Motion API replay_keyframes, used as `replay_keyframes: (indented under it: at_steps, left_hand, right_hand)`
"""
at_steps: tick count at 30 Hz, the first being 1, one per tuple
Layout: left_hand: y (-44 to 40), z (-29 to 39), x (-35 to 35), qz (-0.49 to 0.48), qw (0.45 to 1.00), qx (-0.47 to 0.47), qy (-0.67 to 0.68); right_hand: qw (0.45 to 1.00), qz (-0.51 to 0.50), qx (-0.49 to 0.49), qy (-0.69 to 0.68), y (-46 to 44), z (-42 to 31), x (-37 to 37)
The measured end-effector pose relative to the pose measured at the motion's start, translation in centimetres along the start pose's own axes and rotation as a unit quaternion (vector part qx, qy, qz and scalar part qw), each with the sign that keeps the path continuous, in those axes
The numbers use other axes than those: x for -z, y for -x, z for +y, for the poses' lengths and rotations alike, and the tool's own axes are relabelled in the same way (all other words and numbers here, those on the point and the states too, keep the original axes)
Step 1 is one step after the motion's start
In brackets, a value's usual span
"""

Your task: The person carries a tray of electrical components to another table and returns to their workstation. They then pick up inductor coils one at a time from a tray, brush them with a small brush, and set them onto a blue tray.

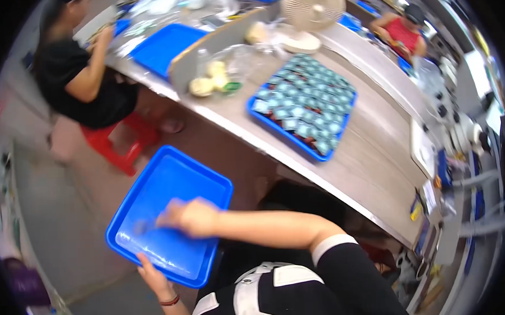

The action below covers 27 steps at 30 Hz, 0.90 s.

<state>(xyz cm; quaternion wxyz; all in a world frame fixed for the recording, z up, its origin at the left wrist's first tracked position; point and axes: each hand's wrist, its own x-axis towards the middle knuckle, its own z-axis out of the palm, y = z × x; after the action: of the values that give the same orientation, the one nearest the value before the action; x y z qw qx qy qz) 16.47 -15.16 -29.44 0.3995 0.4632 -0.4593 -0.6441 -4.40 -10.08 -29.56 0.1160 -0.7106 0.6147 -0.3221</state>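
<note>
A shallow blue tray is held up in front of my body, tilted, above the floor. My left hand grips its near left edge, with the thumb over the rim and the other fingers hidden beneath. Over the inside of the tray, my right hand is smeared by motion, so I cannot make out its fingers. A faint greyish blur lies just beyond its fingertips; whether that is a held thing or a mark on the tray, I cannot tell.
On the table, a second blue tray carries rows of small teal-topped pieces. A beige fan stands behind it, near pale yellow rounded things. One person sits on a red stool; another in red works across.
</note>
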Motion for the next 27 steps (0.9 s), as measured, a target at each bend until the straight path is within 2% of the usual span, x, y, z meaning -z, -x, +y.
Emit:
replay_keyframes:
  at_steps: [2, 4, 5, 6, 8, 9, 10, 11, 12, 13, 14, 15, 16, 18, 19, 20, 21, 22, 23, 24, 26, 27]
  left_hand:
    - [-0.2, 1.0, -0.4, -0.001, 1.000, 0.024, -0.008]
    - [-0.8, 2.2, 1.9, -0.052, 0.997, 0.018, -0.058]
    - [-0.4, 3.8, 1.5, -0.043, 0.998, 0.037, 0.033]
    - [-0.3, 4.7, 1.7, -0.018, 0.996, 0.028, 0.078]
    - [-0.6, 5.1, 3.6, 0.054, 0.998, -0.021, 0.018]
    - [-0.8, 4.5, 3.4, 0.049, 0.998, -0.020, 0.022]
    - [-0.7, 4.3, 2.5, 0.102, 0.991, -0.087, -0.003]
    - [-0.6, 4.0, 1.9, 0.155, 0.976, -0.153, -0.028]
    - [-0.8, 3.4, 1.7, 0.153, 0.976, -0.154, -0.027]
    - [-1.2, 2.2, 1.6, 0.175, 0.957, -0.213, -0.090]
    - [-1.5, 0.8, 1.9, 0.196, 0.930, -0.269, -0.155]
    - [-2.1, -0.7, 3.4, 0.208, 0.925, -0.270, -0.168]
    - [-2.0, -0.6, 3.9, 0.204, 0.925, -0.269, -0.173]
    - [-1.7, -0.6, 4.1, 0.184, 0.908, -0.268, -0.264]
    - [-2.1, -1.1, 5.2, 0.183, 0.908, -0.270, -0.262]
    - [-3.2, -1.9, 6.9, 0.164, 0.891, -0.281, -0.316]
    - [-3.9, -2.5, 7.5, 0.144, 0.871, -0.291, -0.369]
    - [-3.9, -2.7, 7.2, 0.139, 0.872, -0.293, -0.367]
    - [-3.6, -3.0, 6.8, 0.143, 0.818, -0.272, -0.487]
    - [-3.3, -3.4, 6.5, 0.144, 0.748, -0.246, -0.599]
    - [-2.2, -5.3, 5.5, 0.060, 0.748, -0.228, -0.620]
    - [-1.2, -4.8, 5.0, -0.072, 0.726, -0.181, -0.659]
  right_hand:
    - [0.997, -0.005, 0.061, 0.042, -1.3, -1.4, 0.1]
    - [0.993, 0.088, 0.004, 0.076, -2.3, 3.6, 1.3]
    - [0.990, 0.082, -0.056, 0.105, -1.9, 5.4, 2.0]
    - [0.973, 0.112, -0.178, 0.095, -1.1, 6.6, 2.3]
    - [0.964, 0.090, -0.215, 0.128, 0.9, 8.0, 2.0]
    - [0.963, 0.040, -0.236, 0.125, 1.7, 7.3, 0.8]
    - [0.959, -0.012, -0.257, 0.118, 2.8, 5.7, -1.3]
    - [0.964, -0.014, -0.263, 0.045, 3.7, 4.0, -2.7]
    - [0.932, -0.116, -0.323, -0.118, 4.0, 1.5, -2.8]
    - [0.935, -0.195, -0.262, -0.136, 4.4, -0.8, -4.0]
    - [0.955, -0.201, -0.132, -0.173, 5.0, -4.1, -3.2]
    - [0.944, -0.182, -0.126, -0.245, 5.6, -5.7, -5.3]
    - [0.943, -0.179, -0.129, -0.249, 5.8, -5.5, -5.2]
    - [0.940, -0.205, -0.128, -0.241, 6.1, -3.2, -3.6]
    - [0.951, -0.262, -0.160, -0.012, 6.5, -1.9, -2.8]
    - [0.943, -0.262, -0.179, 0.100, 7.2, 0.1, -3.4]
    - [0.935, -0.269, -0.174, 0.152, 8.0, 0.6, -1.0]
    - [0.951, -0.216, -0.194, 0.107, 9.6, 2.3, -1.5]
    - [0.947, -0.154, -0.280, 0.022, 10.6, 1.6, 0.0]
    - [0.946, -0.153, -0.283, 0.024, 11.7, 1.3, 1.1]
    - [0.945, -0.064, -0.320, 0.012, 13.7, 1.0, 2.7]
    - [0.938, -0.073, -0.340, 0.000, 14.8, 1.3, 2.5]
